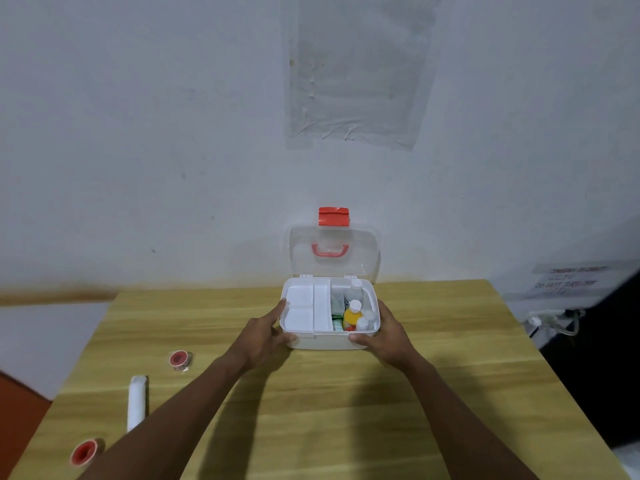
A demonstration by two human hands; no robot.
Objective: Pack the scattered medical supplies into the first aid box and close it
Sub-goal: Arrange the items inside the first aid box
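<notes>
Your left hand point(266, 336) and right hand point(384, 332) clasped the two near corners of the first aid box point(325, 341), fingers pressed to its side walls and thumbs laid on the front rim, each hand clamped on the box and carrying nothing else. The box sat on the wooden surface point(311, 410) close to the wall, its clear lid point(332, 251) standing upright on its hinges with the red latch point(333, 216) at the top. Inside, a white divider tray point(304, 308) filled the left half and lay bare; the right half held a yellow bottle with a white cap point(354, 313) among smaller white-capped bottles and green packets.

Three supplies lay loose, well apart from the box on your left: a red-cored tape roll point(180, 359), a white rolled bandage point(136, 401) and a second red-cored tape roll point(83, 452) at the near edge.

You appeared to be steadying or squaring the box. Done well, that meant keeping it flat, leaving the lid fully back, and bringing it nearer the loose pieces, so the bare tray could take them before the latch came down.
</notes>
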